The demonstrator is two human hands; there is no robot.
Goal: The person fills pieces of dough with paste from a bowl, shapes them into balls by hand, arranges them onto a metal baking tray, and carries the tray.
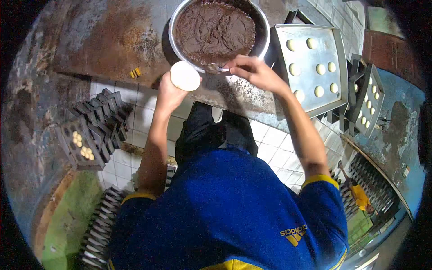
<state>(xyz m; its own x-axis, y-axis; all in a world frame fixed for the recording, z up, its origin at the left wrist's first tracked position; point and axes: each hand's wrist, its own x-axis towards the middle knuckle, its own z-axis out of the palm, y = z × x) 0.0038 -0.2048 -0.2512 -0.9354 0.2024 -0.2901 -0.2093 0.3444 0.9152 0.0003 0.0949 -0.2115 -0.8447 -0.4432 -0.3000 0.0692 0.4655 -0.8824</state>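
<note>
A flat white dough round point(185, 76) lies in my left hand point(169, 93), near the table's front edge. My right hand point(257, 74) pinches the handle of a small spoon point(217, 69), whose bowl is at the near rim of a large metal bowl point(266, 42). Dark brown paste point(213, 31) fills much of that bowl. Right of my right hand, a metal tray point(310, 58) holds several pale dough balls, set apart from one another.
A small yellow object point(135, 73) lies on the worn table point(103, 45). Stacked trays stand at the lower left, one with dough balls point(83, 146). Another tray of balls point(370, 101) is at the right. A person in yellow point(360, 197) is at the far right.
</note>
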